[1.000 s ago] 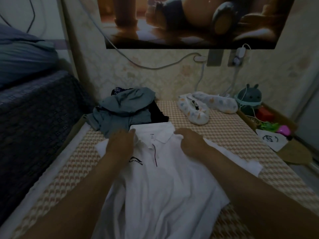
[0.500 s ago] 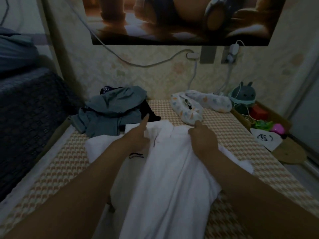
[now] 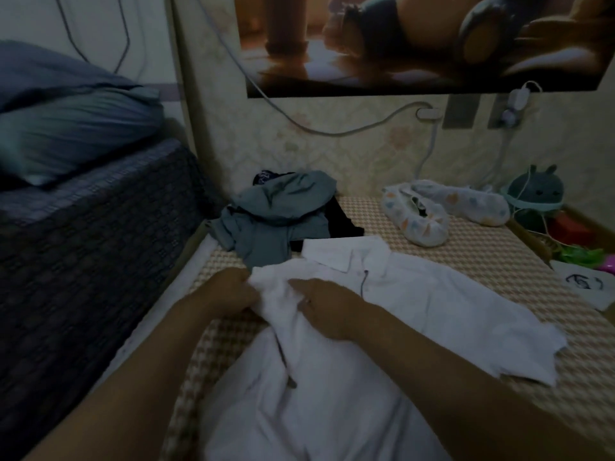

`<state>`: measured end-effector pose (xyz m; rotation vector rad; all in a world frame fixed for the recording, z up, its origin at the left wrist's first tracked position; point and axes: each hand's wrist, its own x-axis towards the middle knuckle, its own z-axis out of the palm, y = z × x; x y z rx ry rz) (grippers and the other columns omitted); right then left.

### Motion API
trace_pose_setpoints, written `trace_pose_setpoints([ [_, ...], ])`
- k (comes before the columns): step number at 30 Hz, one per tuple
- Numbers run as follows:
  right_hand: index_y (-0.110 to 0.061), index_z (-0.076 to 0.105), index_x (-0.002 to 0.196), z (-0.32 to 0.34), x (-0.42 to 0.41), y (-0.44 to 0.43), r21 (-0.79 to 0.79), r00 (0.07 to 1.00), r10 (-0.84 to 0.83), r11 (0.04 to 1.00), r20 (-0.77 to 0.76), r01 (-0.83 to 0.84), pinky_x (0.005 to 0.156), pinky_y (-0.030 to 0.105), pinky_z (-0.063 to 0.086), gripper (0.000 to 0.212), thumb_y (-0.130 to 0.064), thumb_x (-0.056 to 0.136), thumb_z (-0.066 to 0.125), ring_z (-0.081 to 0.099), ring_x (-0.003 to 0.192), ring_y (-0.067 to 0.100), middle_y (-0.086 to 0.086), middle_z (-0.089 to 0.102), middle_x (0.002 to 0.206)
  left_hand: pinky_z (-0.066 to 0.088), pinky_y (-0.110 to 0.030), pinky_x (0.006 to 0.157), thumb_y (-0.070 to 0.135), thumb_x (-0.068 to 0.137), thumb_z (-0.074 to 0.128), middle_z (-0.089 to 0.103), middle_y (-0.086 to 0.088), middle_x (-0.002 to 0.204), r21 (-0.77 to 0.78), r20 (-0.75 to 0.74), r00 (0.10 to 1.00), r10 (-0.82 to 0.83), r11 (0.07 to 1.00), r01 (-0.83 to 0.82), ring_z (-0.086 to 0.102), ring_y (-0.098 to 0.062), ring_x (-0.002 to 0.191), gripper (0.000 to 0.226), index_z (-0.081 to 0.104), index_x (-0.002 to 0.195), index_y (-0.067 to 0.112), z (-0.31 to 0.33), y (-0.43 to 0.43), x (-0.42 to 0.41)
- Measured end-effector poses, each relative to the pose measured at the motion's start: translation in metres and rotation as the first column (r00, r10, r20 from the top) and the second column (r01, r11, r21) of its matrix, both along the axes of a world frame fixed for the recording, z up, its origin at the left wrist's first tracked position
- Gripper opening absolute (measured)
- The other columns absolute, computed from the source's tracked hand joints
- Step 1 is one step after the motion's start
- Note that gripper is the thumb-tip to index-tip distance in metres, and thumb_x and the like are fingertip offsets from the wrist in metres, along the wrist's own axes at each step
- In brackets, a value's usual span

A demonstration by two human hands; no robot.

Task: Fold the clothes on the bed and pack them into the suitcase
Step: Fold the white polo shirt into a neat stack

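Observation:
A white polo shirt [image 3: 416, 304] lies front up across the patterned bed mat [image 3: 499, 261], collar toward the wall. Its left sleeve side is bunched up and folded inward. My left hand [image 3: 229, 289] grips that bunched left edge of the shirt. My right hand [image 3: 327, 302] lies on the folded cloth just right of it, fingers pointing left; whether they pinch the fabric is unclear. A heap of grey-green clothes [image 3: 279, 217] with a black garment [image 3: 342, 224] under it sits behind the shirt near the wall. No suitcase is in view.
Two patterned white slippers [image 3: 429, 211] lie at the back of the mat. A green plush toy [image 3: 535, 194], red and green items and a white bag [image 3: 585, 284] crowd the right edge. A higher dark bed with a blue pillow [image 3: 66, 128] stands to the left.
Both hands moved from the collar to the shirt's left side, and the left sleeve side has been gathered and folded inward. The view has shifted left.

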<state>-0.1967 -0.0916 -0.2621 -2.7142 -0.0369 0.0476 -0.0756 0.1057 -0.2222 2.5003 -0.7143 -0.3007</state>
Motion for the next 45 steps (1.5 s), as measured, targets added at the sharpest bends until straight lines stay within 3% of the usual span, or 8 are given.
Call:
trace_pose_setpoints([
  [6, -0.035, 0.003, 0.154, 0.003, 0.003, 0.003, 0.035, 0.989, -0.142, 0.989, -0.031, 0.143, 0.120, 0.046, 0.012, 0.067, -0.062, 0.097, 0.025, 0.015, 0.148, 0.018, -0.002, 0.010, 0.162, 0.040, -0.028, 0.067, 0.027, 0.098, 0.052, 0.060, -0.001, 0.093, -0.384, 0.243, 0.967, 0.071, 0.923, 0.029, 0.058, -0.019, 0.088, 0.016, 0.060, 0.099, 0.014, 0.042, 0.003, -0.009],
  [14, -0.029, 0.001, 0.155, 0.002, -0.007, -0.012, -0.195, 0.984, -0.148, 0.972, -0.100, 0.127, 0.121, 0.033, 0.005, 0.072, -0.058, 0.098, 0.034, 0.005, 0.149, 0.018, 0.005, 0.003, 0.163, 0.039, -0.040, 0.091, 0.020, 0.088, 0.061, 0.055, -0.014, 0.123, 0.180, 0.666, 0.727, 0.166, 0.910, -0.372, 0.049, -0.035, 0.114, 0.045, 0.051, 0.131, 0.018, 0.031, 0.030, 0.011],
  [25, -0.028, 0.060, 0.113, 0.070, -0.076, 0.010, -0.092, 0.997, -0.037, 0.995, 0.070, 0.044, 0.091, 0.029, 0.043, 0.024, -0.022, 0.090, 0.060, 0.052, 0.099, 0.014, -0.002, 0.051, 0.114, 0.043, -0.020, 0.070, 0.004, 0.085, 0.056, 0.059, 0.010, 0.088, 0.114, 0.195, 0.909, -0.367, 0.929, 0.351, 0.057, -0.012, 0.083, 0.028, 0.059, 0.084, 0.032, 0.030, 0.043, -0.082],
  [30, -0.031, 0.054, 0.071, 0.084, -0.142, 0.022, -0.148, 0.994, 0.000, 0.989, -0.109, -0.016, 0.070, 0.028, 0.051, 0.022, -0.009, 0.075, 0.054, 0.057, 0.077, 0.011, -0.012, 0.058, 0.080, 0.038, -0.031, 0.106, 0.008, 0.091, 0.053, 0.042, 0.008, 0.142, 0.414, -0.190, 0.866, -0.462, 0.763, 0.497, 0.043, -0.016, 0.127, 0.052, 0.049, 0.129, 0.044, 0.034, 0.080, -0.132],
  [33, -0.028, 0.063, 0.076, 0.085, -0.173, 0.022, -0.151, 0.965, 0.018, 0.987, -0.261, -0.059, 0.073, 0.026, 0.055, 0.017, -0.012, 0.073, 0.059, 0.059, 0.077, 0.006, -0.013, 0.063, 0.082, 0.024, -0.034, 0.113, 0.040, 0.084, 0.070, 0.032, 0.002, 0.150, 0.604, -0.113, 0.816, -0.566, 0.613, 0.509, 0.030, -0.022, 0.137, 0.072, 0.033, 0.146, 0.034, 0.028, 0.082, -0.152],
  [37, -0.033, 0.064, 0.096, 0.086, -0.201, 0.024, -0.100, 0.928, 0.066, 0.989, -0.367, -0.110, 0.078, 0.018, 0.048, 0.033, -0.011, 0.071, 0.067, 0.056, 0.088, 0.005, -0.011, 0.059, 0.100, 0.040, -0.030, 0.079, 0.020, 0.081, 0.073, 0.064, -0.004, 0.086, 0.246, 0.186, 0.798, -0.573, 0.814, 0.527, 0.054, -0.016, 0.082, 0.007, 0.067, 0.077, 0.020, 0.004, 0.085, -0.159],
  [42, -0.049, 0.031, 0.137, 0.057, -0.200, 0.018, -0.251, 0.895, 0.107, 0.939, -0.434, -0.234, 0.108, 0.045, 0.036, 0.089, -0.034, 0.061, 0.074, 0.037, 0.129, 0.024, 0.001, 0.035, 0.139, 0.036, -0.023, 0.097, 0.046, 0.089, 0.050, 0.056, 0.011, 0.122, -0.079, 0.131, 0.935, -0.330, 0.937, 0.341, 0.051, -0.011, 0.115, 0.040, 0.065, 0.117, 0.023, 0.057, 0.091, -0.163],
  [45, -0.047, 0.011, 0.148, 0.047, -0.204, 0.014, -0.310, 0.896, 0.084, 0.921, -0.436, -0.237, 0.119, 0.043, 0.020, 0.100, -0.030, 0.075, 0.078, 0.015, 0.146, 0.024, 0.001, 0.010, 0.158, 0.041, -0.027, 0.097, 0.041, 0.090, 0.059, 0.059, 0.007, 0.125, 0.447, 0.036, 0.938, -0.344, 0.845, 0.293, 0.054, -0.015, 0.111, 0.034, 0.063, 0.120, 0.026, 0.087, 0.102, -0.164],
])
